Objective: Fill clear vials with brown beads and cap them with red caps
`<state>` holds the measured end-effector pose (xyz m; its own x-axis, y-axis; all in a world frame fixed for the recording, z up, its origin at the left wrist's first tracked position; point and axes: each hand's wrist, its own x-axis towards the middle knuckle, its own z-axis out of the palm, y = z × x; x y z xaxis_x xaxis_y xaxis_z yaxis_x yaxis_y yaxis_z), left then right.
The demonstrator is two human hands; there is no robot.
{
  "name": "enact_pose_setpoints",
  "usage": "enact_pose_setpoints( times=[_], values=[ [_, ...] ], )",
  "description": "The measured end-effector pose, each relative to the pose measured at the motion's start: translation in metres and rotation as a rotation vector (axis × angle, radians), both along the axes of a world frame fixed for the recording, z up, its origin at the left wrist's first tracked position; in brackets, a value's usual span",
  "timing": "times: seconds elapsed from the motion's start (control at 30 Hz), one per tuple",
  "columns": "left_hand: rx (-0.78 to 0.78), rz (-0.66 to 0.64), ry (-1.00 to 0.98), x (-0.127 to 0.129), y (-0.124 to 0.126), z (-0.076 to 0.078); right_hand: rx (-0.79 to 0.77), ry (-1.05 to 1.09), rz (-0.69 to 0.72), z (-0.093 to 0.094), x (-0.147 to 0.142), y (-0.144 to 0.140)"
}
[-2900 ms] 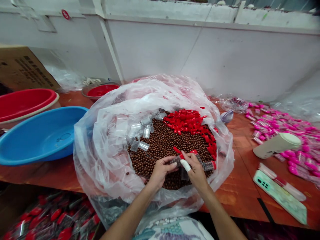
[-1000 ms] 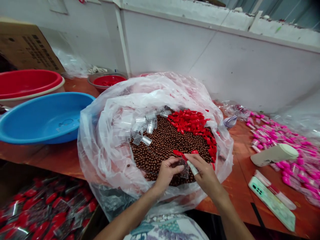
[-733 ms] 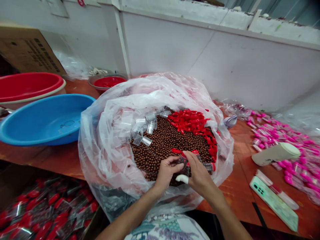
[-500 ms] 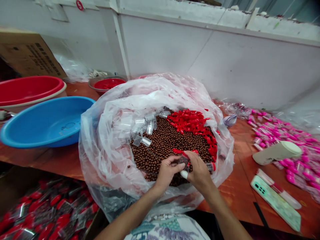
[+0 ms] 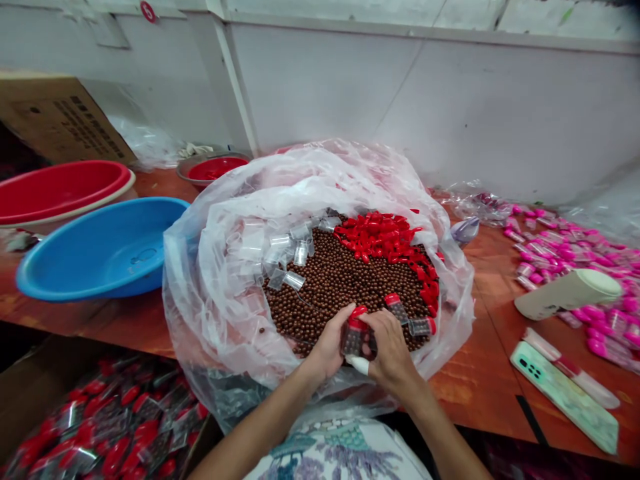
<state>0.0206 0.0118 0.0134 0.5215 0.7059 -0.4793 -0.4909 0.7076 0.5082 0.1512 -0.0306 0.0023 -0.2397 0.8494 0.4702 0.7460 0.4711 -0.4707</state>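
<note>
Here, both hands meet at the near edge of a big clear bag (image 5: 210, 313) that lies open on the wooden table (image 5: 480, 380). The left hand (image 5: 327, 347) and the right hand (image 5: 387, 350) are closed around a small clear bottle (image 5: 356, 340) with a red cap. The bottle stands almost upright between the two hands and looks full of little brown balls. A white wrap (image 5: 358, 364) covers one fingertip, just under the bottle.

The bag holds a wide heap of brown balls (image 5: 340, 280). A pile of red caps (image 5: 385, 240) lies on the far right side of the heap. Empty clear bottles (image 5: 287, 257) lie on the far left side. Two more filled bottles (image 5: 407, 317) with red caps lie on the balls, just beside the right hand.

To the left, a blue bowl (image 5: 95, 250) sits on the table, and a red bowl (image 5: 60, 190) sits behind it. A small red dish (image 5: 215, 167) is farther back, near the wall. A brown box (image 5: 60, 117) stands in the far left corner.

On the right side of the table lie many pink-capped bottles (image 5: 565, 253), a white tool (image 5: 570, 293) and a pale green phone (image 5: 563, 393). Below the table edge, at the left, is a pile of red-capped bottles in small clear packets (image 5: 95, 427).
</note>
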Motion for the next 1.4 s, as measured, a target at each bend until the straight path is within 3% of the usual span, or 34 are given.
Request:
enact_pose_setpoints(
  times=[0.13, 0.43, 0.57, 0.73, 0.83, 1.0, 1.1, 1.23, 1.4],
  values=[
    [0.010, -0.035, 0.005, 0.000, -0.001, -0.003, -0.036, 0.041, -0.066, 0.000, -0.001, 0.000],
    [0.128, -0.014, 0.141, 0.005, -0.007, -0.011, -0.032, -0.109, -0.011, 0.009, -0.001, 0.002],
    [0.152, -0.024, 0.134, 0.005, -0.011, -0.014, 0.028, -0.148, 0.030, 0.004, -0.001, 0.001],
    [0.227, -0.039, 0.226, 0.002, -0.012, -0.014, 0.011, -0.138, -0.030, -0.004, -0.005, -0.006],
    [0.291, -0.046, 0.279, -0.003, -0.007, -0.011, -0.090, -0.172, -0.034, -0.002, 0.013, -0.009],
    [0.350, -0.116, 0.484, -0.010, 0.002, -0.010, -0.186, -0.226, -0.197, -0.005, 0.087, -0.008],
    [0.567, -0.167, 0.761, -0.004, 0.001, -0.014, -0.180, -0.318, -0.227, -0.016, 0.118, -0.008],
    [0.952, -0.179, 1.118, 0.013, -0.003, -0.019, -0.178, -0.321, -0.253, -0.023, 0.123, -0.005],
    [1.048, -0.242, 1.235, 0.029, 0.003, -0.020, -0.221, 0.031, -0.328, -0.011, 0.104, 0.004]
  ],
)
